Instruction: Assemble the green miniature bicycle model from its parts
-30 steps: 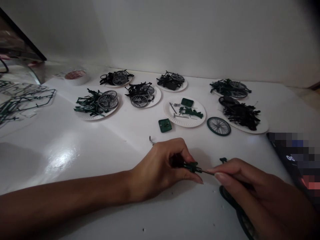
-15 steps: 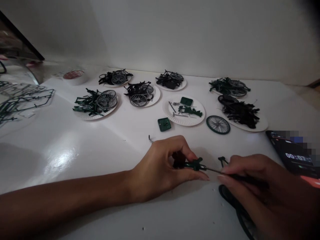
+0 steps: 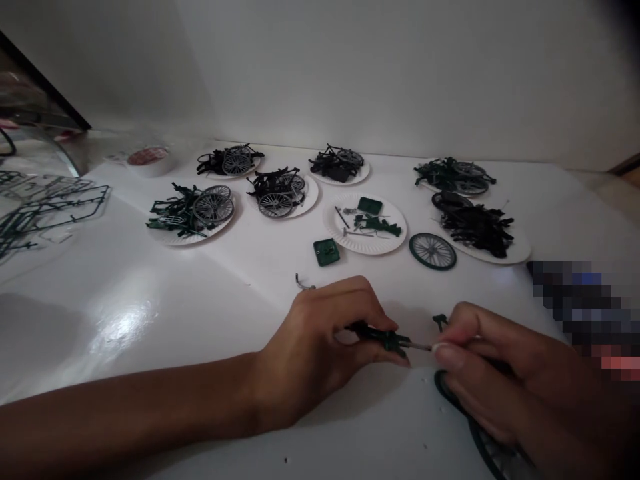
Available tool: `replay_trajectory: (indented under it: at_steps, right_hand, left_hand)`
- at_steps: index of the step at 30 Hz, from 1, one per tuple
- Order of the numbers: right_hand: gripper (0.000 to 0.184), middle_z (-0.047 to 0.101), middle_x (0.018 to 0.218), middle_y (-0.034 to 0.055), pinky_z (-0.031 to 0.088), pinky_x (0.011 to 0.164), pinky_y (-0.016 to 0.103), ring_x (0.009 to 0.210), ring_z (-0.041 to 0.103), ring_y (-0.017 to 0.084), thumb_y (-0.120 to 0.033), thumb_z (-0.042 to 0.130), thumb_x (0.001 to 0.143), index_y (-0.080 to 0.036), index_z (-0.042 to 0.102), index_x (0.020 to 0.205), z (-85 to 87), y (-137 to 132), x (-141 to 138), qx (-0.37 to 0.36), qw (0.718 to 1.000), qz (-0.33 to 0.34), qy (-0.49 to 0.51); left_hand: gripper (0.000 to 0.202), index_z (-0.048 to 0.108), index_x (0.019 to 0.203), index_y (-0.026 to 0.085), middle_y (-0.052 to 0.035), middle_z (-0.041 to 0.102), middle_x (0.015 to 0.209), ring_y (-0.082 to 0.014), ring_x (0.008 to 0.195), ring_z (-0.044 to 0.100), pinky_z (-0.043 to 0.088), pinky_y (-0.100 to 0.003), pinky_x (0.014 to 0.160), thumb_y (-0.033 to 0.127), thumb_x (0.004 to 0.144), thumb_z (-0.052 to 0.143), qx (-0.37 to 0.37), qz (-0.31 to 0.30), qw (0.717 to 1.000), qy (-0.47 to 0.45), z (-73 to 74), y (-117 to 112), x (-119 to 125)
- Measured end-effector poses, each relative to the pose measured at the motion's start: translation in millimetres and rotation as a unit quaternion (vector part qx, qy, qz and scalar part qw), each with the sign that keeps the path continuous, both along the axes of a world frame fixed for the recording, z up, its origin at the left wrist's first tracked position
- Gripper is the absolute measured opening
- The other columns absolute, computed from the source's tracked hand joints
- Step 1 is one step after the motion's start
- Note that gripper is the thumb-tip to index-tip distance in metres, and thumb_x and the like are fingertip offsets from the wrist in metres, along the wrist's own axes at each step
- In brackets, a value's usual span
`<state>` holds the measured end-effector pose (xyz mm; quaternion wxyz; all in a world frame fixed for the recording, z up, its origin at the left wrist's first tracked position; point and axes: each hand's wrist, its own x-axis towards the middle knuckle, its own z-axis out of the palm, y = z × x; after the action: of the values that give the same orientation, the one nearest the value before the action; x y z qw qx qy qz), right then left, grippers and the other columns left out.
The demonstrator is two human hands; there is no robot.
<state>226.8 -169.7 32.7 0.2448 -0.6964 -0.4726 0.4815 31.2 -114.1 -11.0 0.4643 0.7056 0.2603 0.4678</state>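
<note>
My left hand [image 3: 320, 347] rests on the white table [image 3: 165, 313] and pinches a small dark green model part [image 3: 383, 337] between thumb and fingers. My right hand [image 3: 495, 373] is closed round a thin screwdriver [image 3: 419, 346] whose metal tip meets that part. A small green piece [image 3: 440, 321] lies just behind the right fingers. Under my right hand lies a dark wheel [image 3: 487, 440], partly hidden. A bent metal bit [image 3: 300, 283] sits on the table behind my left hand.
Several paper plates hold model bicycle parts: green and grey wheels [image 3: 193, 210], black heaps [image 3: 477, 230], and small green pieces [image 3: 367, 223]. A loose wheel [image 3: 433, 251] and green square part [image 3: 326, 252] lie near them. Empty sprue frames [image 3: 45, 207] are at left, a tape roll [image 3: 147, 159] behind.
My right hand has slid a little left and closer to the left hand, keeping the screwdriver tip on the green part. The view shifted slightly.
</note>
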Motion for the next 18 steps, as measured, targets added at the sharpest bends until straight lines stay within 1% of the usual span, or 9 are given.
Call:
replay_trajectory:
  at_steps: [3,5,6,8,10,11,13,15,18]
  right_hand:
    - [0.047,0.017,0.052,-0.0113,0.007,0.045,0.025,0.046,0.01,0.008,-0.07,0.056,0.086,-0.026,0.045,0.075,1.4,0.4,-3.2,-0.084,0.99,-0.008,0.114]
    - [0.046,0.015,0.053,-0.0118,0.007,0.045,0.025,0.047,0.009,0.008,-0.07,0.055,0.087,-0.026,0.045,0.077,0.2,0.8,-4.9,-0.079,0.99,-0.012,0.12]
    - [0.044,0.018,0.052,-0.0112,0.009,0.044,0.025,0.047,0.011,0.009,-0.068,0.055,0.088,-0.026,0.046,0.076,-1.3,1.0,-5.1,-0.048,0.994,-0.013,0.094]
    - [0.038,0.032,0.049,-0.0084,0.017,0.043,0.025,0.045,0.022,0.01,-0.06,0.058,0.089,-0.026,0.052,0.075,-5.5,1.6,-3.5,0.052,0.999,-0.004,0.011]
    - [0.03,0.049,0.051,-0.0056,0.027,0.042,0.025,0.044,0.038,0.011,-0.053,0.061,0.089,-0.026,0.058,0.076,-10.5,2.7,1.2,0.158,0.984,0.026,-0.073]
    - [0.025,0.056,0.054,-0.0049,0.032,0.042,0.024,0.045,0.045,0.011,-0.05,0.062,0.089,-0.027,0.061,0.078,-12.7,3.5,4.4,0.193,0.974,0.054,-0.101]
    - [0.02,0.067,0.061,-0.004,0.038,0.041,0.022,0.047,0.057,0.011,-0.045,0.061,0.092,-0.028,0.064,0.083,-15.5,5.6,11.4,0.226,0.958,0.119,-0.134]
    - [0.019,0.072,0.065,-0.0038,0.043,0.042,0.02,0.048,0.063,0.012,-0.041,0.056,0.096,-0.028,0.065,0.086,-15.9,7.8,16.7,0.239,0.944,0.168,-0.156]
    - [0.021,0.073,0.063,-0.0044,0.042,0.04,0.02,0.044,0.062,0.012,-0.04,0.053,0.098,-0.028,0.065,0.085,-13.7,9.9,18.6,0.244,0.934,0.195,-0.174]
  left_hand:
    - [0.011,0.071,0.091,0.004,-0.0106,0.069,0.088,-0.013,0.077,0.065,0.054,-0.023,0.068,0.009,0.085,0.078,0.1,-0.012,0.995,0.026,1.3,3.1,-3.8]
    - [0.011,0.071,0.092,0.004,-0.0111,0.069,0.09,-0.0131,0.078,0.066,0.054,-0.023,0.069,0.009,0.085,0.078,0.108,-0.02,0.994,0.023,1.5,6.5,-4.4]
    - [0.013,0.071,0.09,0.005,-0.01,0.069,0.089,-0.0131,0.078,0.065,0.054,-0.023,0.069,0.01,0.082,0.081,0.083,-0.02,0.996,0.019,1.3,8.1,-3.8]
    - [0.019,0.07,0.084,0.008,-0.0061,0.068,0.084,-0.0125,0.075,0.064,0.053,-0.022,0.067,0.013,0.076,0.087,-0.014,-0.016,1.0,0.008,0.7,10.3,-1.0]
    - [0.026,0.068,0.08,0.01,-0.0028,0.068,0.081,-0.0117,0.074,0.063,0.051,-0.022,0.066,0.016,0.07,0.091,-0.131,-0.022,0.991,-0.002,-0.3,11.0,2.3]
    - [0.028,0.067,0.08,0.011,-0.0017,0.068,0.081,-0.0114,0.074,0.063,0.05,-0.021,0.066,0.016,0.068,0.092,-0.184,-0.033,0.982,-0.009,-0.9,10.9,3.8]
    - [0.03,0.067,0.081,0.011,-0.0005,0.068,0.081,-0.011,0.075,0.062,0.05,-0.021,0.067,0.015,0.066,0.093,-0.262,-0.057,0.963,-0.027,-2.3,10.5,5.6]
    - [0.031,0.066,0.08,0.011,-0.0001,0.068,0.08,-0.0108,0.074,0.062,0.05,-0.022,0.068,0.015,0.065,0.093,-0.297,-0.07,0.952,-0.037,-3.6,9.9,6.0]
    - [0.032,0.065,0.078,0.012,0.0002,0.068,0.081,-0.0107,0.074,0.062,0.049,-0.021,0.067,0.015,0.064,0.094,-0.285,-0.066,0.955,-0.038,-5.0,8.9,4.5]
